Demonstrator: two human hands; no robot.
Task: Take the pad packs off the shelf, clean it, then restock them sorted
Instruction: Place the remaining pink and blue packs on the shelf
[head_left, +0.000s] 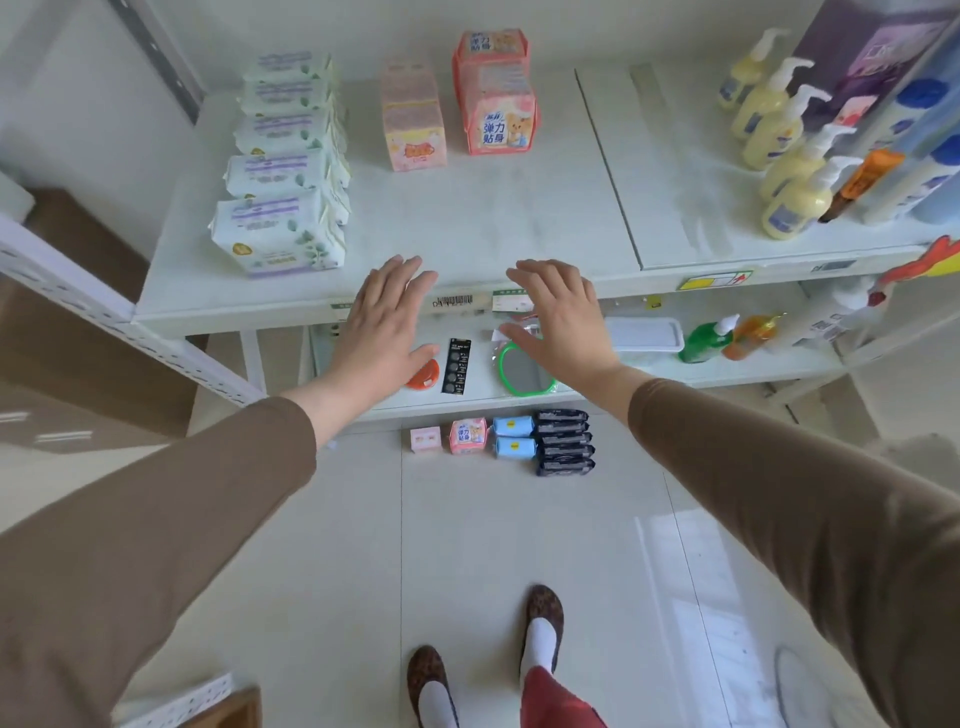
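On the white shelf, a row of several white-and-purple pad packs runs along the left side. Two pale pink packs stand near the back, and a stack of red-pink packs stands beside them. More packs lie on the floor below: a small pink one, a red-pink one, two blue ones and several black ones. My left hand and my right hand hover with spread, straight fingers over the shelf's front edge, holding nothing.
Yellow pump bottles and tall blue-capped bottles fill the shelf's right end. The lower shelf holds a green-rimmed mirror, a battery card, an orange item, a white lidded box and green and orange bottles. My feet stand on the tiled floor.
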